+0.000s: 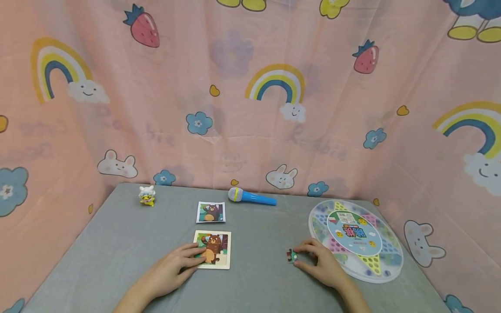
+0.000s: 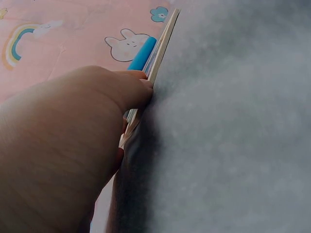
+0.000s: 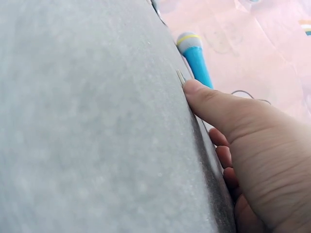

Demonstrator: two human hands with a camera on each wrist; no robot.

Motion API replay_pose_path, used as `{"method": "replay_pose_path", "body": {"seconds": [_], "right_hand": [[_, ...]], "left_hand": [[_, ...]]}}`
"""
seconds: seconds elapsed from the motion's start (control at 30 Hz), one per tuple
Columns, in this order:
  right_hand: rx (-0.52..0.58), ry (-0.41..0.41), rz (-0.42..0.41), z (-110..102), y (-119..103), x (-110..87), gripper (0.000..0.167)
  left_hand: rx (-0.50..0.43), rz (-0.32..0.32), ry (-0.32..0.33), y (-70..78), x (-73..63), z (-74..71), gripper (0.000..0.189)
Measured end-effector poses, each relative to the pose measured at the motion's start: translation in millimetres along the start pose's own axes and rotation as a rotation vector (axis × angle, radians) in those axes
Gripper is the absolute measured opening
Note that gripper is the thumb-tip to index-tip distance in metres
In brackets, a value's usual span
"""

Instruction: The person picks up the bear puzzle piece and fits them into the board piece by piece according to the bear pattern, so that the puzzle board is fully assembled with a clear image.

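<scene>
In the head view a square wooden bear puzzle point(image 1: 213, 248) lies on the table, with bare wood showing at its lower right. My left hand point(image 1: 172, 265) rests at its left side, fingers stretched over the edge onto the pictured pieces. The left wrist view has the thumb point(image 2: 138, 90) touching the board's pale edge point(image 2: 165, 43). Off to the right, my right hand point(image 1: 321, 265) pinches a small green and brown puzzle piece point(image 1: 291, 255) between thumb and fingers, close over the table. Only a thin edge of that piece point(image 3: 180, 77) shows beside the thumb in the right wrist view.
Behind the puzzle lies a bear picture card point(image 1: 211, 212), and farther back a blue toy microphone point(image 1: 256, 198). A small white and yellow figurine point(image 1: 147, 196) stands at the back left. A round board game box point(image 1: 354, 267) lies right beside the right hand.
</scene>
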State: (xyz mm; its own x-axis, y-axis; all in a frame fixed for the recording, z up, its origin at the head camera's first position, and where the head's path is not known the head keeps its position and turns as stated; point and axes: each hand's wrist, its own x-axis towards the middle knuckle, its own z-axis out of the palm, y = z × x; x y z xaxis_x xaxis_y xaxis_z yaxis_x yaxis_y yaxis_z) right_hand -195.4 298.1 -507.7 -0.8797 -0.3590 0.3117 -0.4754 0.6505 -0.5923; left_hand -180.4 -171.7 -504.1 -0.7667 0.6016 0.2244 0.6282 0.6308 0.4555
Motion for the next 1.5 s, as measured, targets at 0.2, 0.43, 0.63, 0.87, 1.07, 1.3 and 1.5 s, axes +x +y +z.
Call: {"method": "replay_pose_path", "body": {"seconds": [0.2, 0.43, 0.63, 0.87, 1.07, 1.3, 1.5], "right_hand": [[-0.012, 0.001, -0.012, 1, 1, 0.6, 0.022], [-0.028, 0.012, -0.048, 2, 2, 0.3, 0.02], [-0.028, 0.004, -0.048, 3, 2, 0.6, 0.019], [-0.036, 0.023, -0.06, 3, 2, 1.1, 0.019], [-0.022, -0.006, -0.014, -1, -3, 4.6, 0.018], [-0.027, -0.055, -0.009, -7, -10, 15.8, 0.019], [-0.036, -0.055, -0.012, -12, -19, 29.3, 0.019]], "left_hand": [[-0.008, 0.0, -0.007, 0.2, 0.8, -0.8, 0.036], [-0.026, -0.008, -0.018, 1.0, 1.0, -1.6, 0.035], [-0.013, -0.005, -0.004, 1.0, 0.1, -0.7, 0.034], [-0.017, -0.008, -0.008, 1.0, 0.4, -0.9, 0.034], [-0.028, -0.03, -0.033, 2.0, 1.4, -3.0, 0.034], [-0.021, -0.024, -0.021, 2.3, 1.3, -2.9, 0.034], [-0.009, -0.012, -0.011, 0.8, 0.9, -0.5, 0.034]]}}
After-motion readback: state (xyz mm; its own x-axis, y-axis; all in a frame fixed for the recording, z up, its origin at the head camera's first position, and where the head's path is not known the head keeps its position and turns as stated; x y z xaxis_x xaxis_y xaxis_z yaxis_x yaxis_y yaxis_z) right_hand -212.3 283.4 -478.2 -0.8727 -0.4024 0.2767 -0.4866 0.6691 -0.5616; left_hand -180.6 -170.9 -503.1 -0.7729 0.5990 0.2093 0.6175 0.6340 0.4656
